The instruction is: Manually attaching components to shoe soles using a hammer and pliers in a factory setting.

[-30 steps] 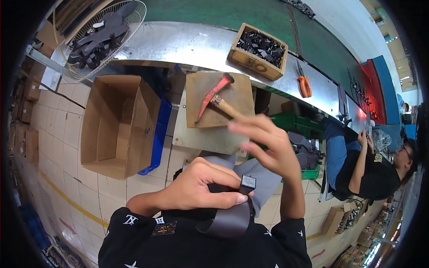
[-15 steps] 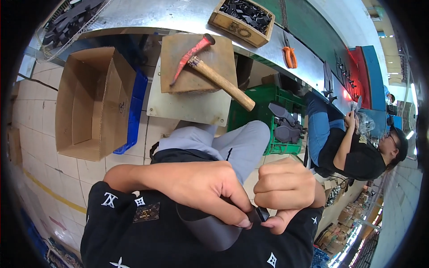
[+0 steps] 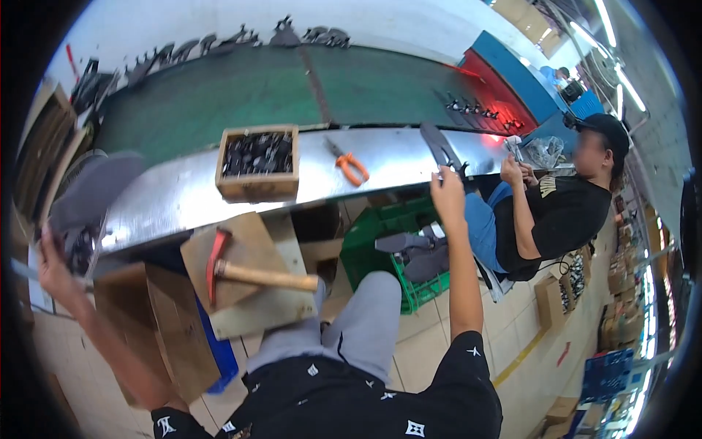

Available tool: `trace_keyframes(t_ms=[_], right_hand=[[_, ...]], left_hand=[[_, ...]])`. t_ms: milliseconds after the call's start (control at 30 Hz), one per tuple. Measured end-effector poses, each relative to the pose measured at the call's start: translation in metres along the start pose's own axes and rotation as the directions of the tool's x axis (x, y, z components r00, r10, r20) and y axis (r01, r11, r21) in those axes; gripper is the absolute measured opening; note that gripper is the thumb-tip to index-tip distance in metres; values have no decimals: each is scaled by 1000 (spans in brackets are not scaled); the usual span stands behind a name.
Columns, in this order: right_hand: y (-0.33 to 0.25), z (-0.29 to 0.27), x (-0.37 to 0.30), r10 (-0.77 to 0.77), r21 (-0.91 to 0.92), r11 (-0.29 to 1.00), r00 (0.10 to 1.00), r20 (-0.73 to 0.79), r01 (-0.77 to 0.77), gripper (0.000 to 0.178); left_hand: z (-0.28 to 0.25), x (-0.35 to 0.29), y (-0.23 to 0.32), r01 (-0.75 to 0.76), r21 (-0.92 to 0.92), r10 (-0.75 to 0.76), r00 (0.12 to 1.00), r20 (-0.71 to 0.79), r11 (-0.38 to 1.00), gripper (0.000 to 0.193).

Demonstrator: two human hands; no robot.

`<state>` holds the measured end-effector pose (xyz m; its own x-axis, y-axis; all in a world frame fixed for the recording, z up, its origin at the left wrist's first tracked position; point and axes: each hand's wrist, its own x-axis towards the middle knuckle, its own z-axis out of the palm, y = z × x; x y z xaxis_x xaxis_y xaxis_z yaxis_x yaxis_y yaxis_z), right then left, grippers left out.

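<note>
for a sound hold at the right, it seems best to bring the thumb and fingers of the right hand onto the near end of the dark flat piece, keeping them off the small black fitting beside it, and to lift squarely so that the piece does not scrape the worktop. on the other side, the grey flat piece looks broad, so a thumb opposed to spread fingers should keep it from swinging; a look back to that side would help, as the arms are stretched wide apart.

the dark flat piece lies on the worktop just beyond the right fingertips, its near end at or touching them; i cannot tell whether they pinch it. the grey flat piece is above and to the right of the left hand, by its fingertips; blur hides whether that hand grasps it or has let go. the hammer and the orange-handled pliers lie between the hands, touched by neither.
</note>
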<state>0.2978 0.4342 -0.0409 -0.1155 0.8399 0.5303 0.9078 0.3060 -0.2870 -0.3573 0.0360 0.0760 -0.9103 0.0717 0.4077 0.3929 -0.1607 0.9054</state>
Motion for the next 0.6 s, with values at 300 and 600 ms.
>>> trace_keyframes(t_ms=[300,600], right_hand=[[110,71,84,76,128,986,970,233,-108,39],[-155,-11,91,239,912,-289,901,363,-291,24]], left_hand=[[-73,136,-151,159,986,424,891,-161,41,119],[217,-200,31,-710,-5,363,354,862,705,117]])
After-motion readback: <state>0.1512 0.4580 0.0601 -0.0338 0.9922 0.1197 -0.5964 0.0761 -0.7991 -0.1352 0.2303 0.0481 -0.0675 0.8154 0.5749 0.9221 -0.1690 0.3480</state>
